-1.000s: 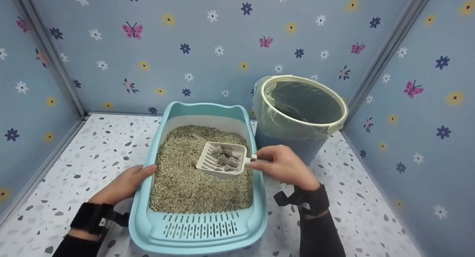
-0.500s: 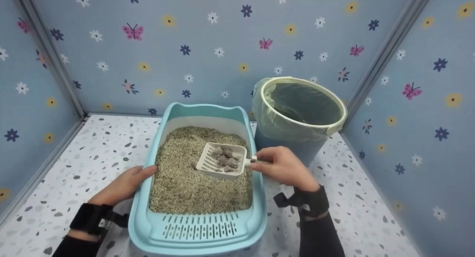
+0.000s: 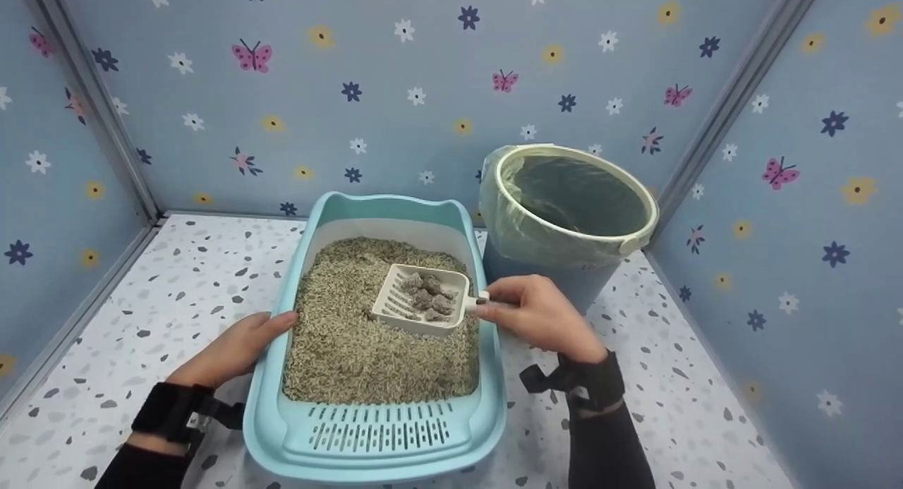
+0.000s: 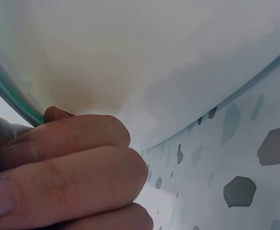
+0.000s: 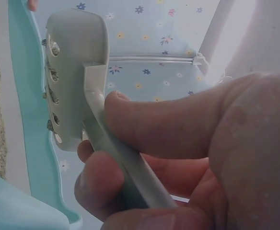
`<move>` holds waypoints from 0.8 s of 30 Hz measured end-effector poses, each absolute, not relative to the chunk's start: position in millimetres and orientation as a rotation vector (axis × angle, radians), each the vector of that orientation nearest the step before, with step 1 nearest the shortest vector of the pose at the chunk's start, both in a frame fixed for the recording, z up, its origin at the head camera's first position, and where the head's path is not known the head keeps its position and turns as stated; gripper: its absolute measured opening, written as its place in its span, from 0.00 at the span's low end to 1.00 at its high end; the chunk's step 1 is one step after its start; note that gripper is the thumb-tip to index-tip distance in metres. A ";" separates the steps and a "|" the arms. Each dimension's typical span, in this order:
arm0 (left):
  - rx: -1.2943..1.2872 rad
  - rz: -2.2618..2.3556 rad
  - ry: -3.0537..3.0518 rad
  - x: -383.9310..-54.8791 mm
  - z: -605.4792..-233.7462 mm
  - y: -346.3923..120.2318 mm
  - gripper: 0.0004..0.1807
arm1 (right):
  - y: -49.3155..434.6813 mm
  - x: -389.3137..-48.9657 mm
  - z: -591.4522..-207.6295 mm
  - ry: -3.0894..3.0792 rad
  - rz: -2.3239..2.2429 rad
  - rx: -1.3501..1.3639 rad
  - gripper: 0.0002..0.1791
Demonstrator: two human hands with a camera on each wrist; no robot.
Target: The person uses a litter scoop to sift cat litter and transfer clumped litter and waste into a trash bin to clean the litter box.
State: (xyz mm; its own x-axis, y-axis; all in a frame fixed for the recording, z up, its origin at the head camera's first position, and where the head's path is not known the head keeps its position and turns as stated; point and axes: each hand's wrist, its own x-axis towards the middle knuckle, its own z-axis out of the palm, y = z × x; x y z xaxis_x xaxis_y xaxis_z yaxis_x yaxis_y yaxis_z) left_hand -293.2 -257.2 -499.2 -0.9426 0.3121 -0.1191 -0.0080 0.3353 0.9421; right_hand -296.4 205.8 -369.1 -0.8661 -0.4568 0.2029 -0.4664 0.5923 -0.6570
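In the head view, a light blue litter box holds beige-brown pellet litter. My left hand grips its left rim, thumb over the edge; in the left wrist view the curled fingers lie against the pale outer wall. My right hand holds a white slotted litter scoop by its handle, over the right part of the box. Several grey-brown clumps sit in the scoop. Seen from the right wrist, the thumb presses along the handle and fingers curl beneath it; bits show through the slots.
A blue bin stands behind and right of the box, its mouth lined with a pale greenish bag under a cream ring. Flower-patterned panels close off the back and sides. The speckled white surface lies under everything.
The scoop sits very slightly higher in the head view, its load of clumps still inside. Both hands keep their grips, and the view itself has shifted a little.
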 end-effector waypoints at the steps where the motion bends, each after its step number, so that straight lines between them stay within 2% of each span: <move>1: 0.273 1.638 2.329 -293.4 -499.2 -257.3 0.36 | 205.4 -296.2 -369.1 -2.787 1.163 0.807 0.10; 8: 0.264 1.637 2.355 -293.3 -499.0 -256.5 0.35 | 207.6 -294.3 -361.3 -2.784 1.142 0.826 0.06; 17: 0.244 1.642 2.346 -293.1 -499.6 -258.3 0.36 | 213.7 -302.1 -335.0 -2.734 1.062 0.853 0.10; 24: 0.243 1.624 2.370 -294.0 -500.6 -257.3 0.36 | 223.6 -306.8 -303.2 -2.791 1.032 0.765 0.11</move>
